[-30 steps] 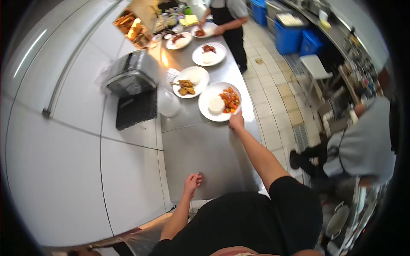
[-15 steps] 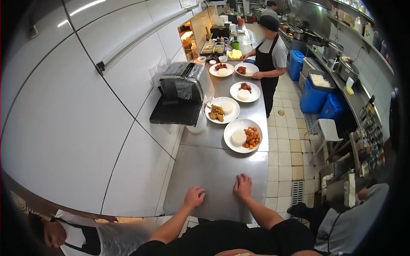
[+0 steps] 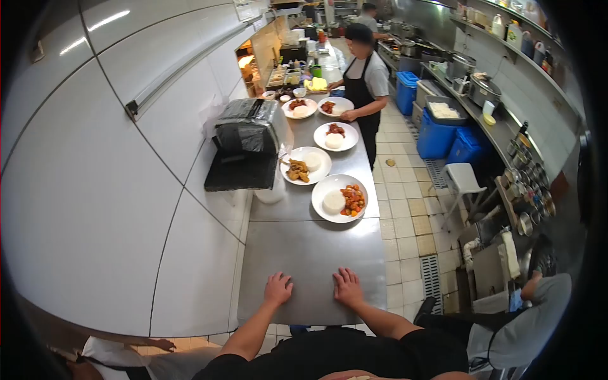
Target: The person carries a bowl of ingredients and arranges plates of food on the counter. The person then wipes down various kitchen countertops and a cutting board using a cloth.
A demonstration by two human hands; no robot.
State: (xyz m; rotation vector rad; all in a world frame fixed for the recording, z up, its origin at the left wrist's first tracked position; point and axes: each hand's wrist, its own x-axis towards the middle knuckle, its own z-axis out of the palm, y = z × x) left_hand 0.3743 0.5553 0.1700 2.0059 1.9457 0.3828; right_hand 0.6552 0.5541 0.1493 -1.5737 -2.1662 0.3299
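Observation:
My left hand [image 3: 278, 289] rests palm down on the steel counter [image 3: 307, 250], its fingers stretched out and nothing in them. To its right, my right hand [image 3: 348, 286] lies flat on the same metal, fingers spread. Beyond both hands stands the nearest white plate [image 3: 334, 182], with a rice mound [image 3: 334, 202] and diced orange-red stew [image 3: 353, 199]. Behind it to the left, another plate holds rice and browned, fried-looking pieces [image 3: 297, 170]. Farther along are several plates of rice with dark red glazed pieces [image 3: 335, 130]. Neither hand touches a plate.
A plastic-wrapped black machine [image 3: 248, 130] juts from the left wall. At the counter's far right, a co-worker in a black apron [image 3: 362, 88] has a hand at a plate. Blue bins [image 3: 436, 136] and a white stool [image 3: 464, 179] stand right. People are near both lower corners.
The view has shifted, so counter and plates appear farther left. My hands stay on the counter, with the right fingers more spread. The person at lower left has moved lower in view.

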